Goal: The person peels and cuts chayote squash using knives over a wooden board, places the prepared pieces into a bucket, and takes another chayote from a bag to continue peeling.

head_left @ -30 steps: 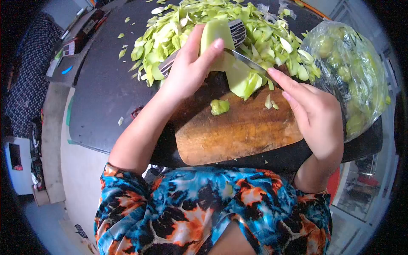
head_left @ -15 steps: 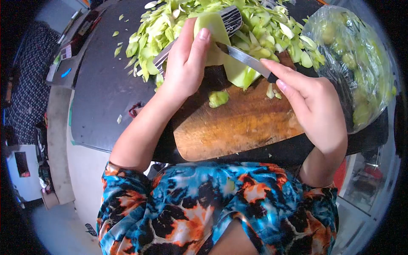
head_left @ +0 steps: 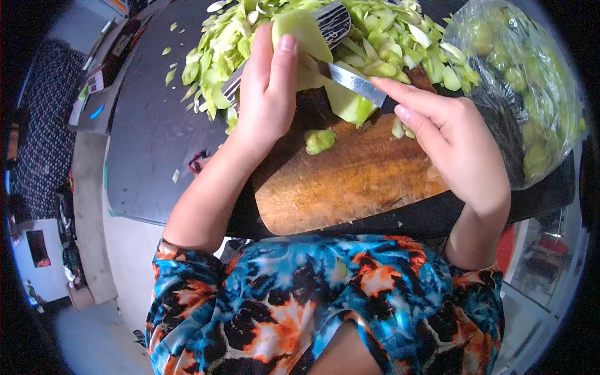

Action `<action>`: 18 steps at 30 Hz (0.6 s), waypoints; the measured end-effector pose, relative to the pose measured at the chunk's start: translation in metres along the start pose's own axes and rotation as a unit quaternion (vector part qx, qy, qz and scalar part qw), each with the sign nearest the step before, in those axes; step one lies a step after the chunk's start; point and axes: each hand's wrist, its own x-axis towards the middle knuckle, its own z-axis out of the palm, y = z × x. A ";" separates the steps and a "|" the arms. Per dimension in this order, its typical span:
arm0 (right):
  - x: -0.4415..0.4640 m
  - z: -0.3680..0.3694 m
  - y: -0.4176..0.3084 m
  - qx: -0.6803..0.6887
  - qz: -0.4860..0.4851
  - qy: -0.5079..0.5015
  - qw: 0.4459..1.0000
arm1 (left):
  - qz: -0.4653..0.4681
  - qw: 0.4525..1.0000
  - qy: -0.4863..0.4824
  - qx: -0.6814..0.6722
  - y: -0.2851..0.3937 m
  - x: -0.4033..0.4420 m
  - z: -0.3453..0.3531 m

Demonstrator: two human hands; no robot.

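Observation:
Near the top middle, my left hand (head_left: 272, 87) is closed round a thick, pale green piece of vegetable (head_left: 301, 32), its thumb lying along the near side. My right hand (head_left: 453, 134) grips a small knife (head_left: 355, 82) by its dark handle, index finger along the top. The blade points left, its tip against the lower side of the held piece or hidden by it. Below the blade, a wide light green slab (head_left: 347, 103) rests on the wooden cutting board (head_left: 350, 187). A small green chunk (head_left: 320, 141) lies on the board between my hands.
A big heap of sliced green pieces (head_left: 381, 37) covers the far side of the black table (head_left: 150, 137). Behind my left hand is a black-and-white striped object (head_left: 334, 24), partly hidden. A clear plastic bag (head_left: 528, 94) of green vegetables stands at the right.
Both hands, with the vegetable piece and the knife, have shifted slightly left. The blade is turned to show more of its flat side. The view has moved a little.

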 end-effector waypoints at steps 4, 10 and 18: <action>0.004 0.004 0.006 0.026 -0.006 -0.001 1.000 | -0.043 0.998 -0.005 -0.037 -0.001 -0.002 0.000; 0.008 0.008 0.008 0.085 0.032 -0.026 0.996 | -0.029 0.999 0.041 -0.020 -0.005 -0.001 0.001; 0.015 0.018 0.016 0.178 0.079 -0.047 0.980 | -0.027 0.994 0.105 -0.028 -0.015 0.000 0.003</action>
